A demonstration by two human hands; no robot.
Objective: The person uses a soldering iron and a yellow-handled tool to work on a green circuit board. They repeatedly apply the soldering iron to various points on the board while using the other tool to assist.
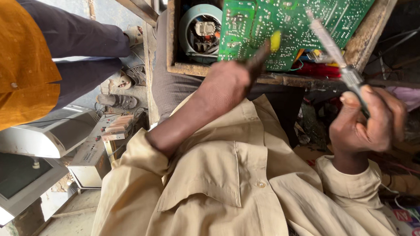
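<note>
A green circuit board (304, 10), solder side up, leans on the rim of a wooden box (370, 28) in front of me. My left hand (225, 85) is closed around a dark tool with a yellow tip (275, 40); the tip touches the board's lower edge. My right hand (370, 119) grips a slender tool with a clear, greyish shaft (331, 46), whose point rests on the board near its middle. Both my sleeves and my shirt (231, 187) are beige.
Inside the box sits a round pale-blue part with a motor-like core (201, 32). Red wires (317, 70) lie under the board. Another person in an orange top (12, 59), dark trousers and sandals stands at the left. White appliance casings (43, 138) and a control panel (103, 140) lie lower left.
</note>
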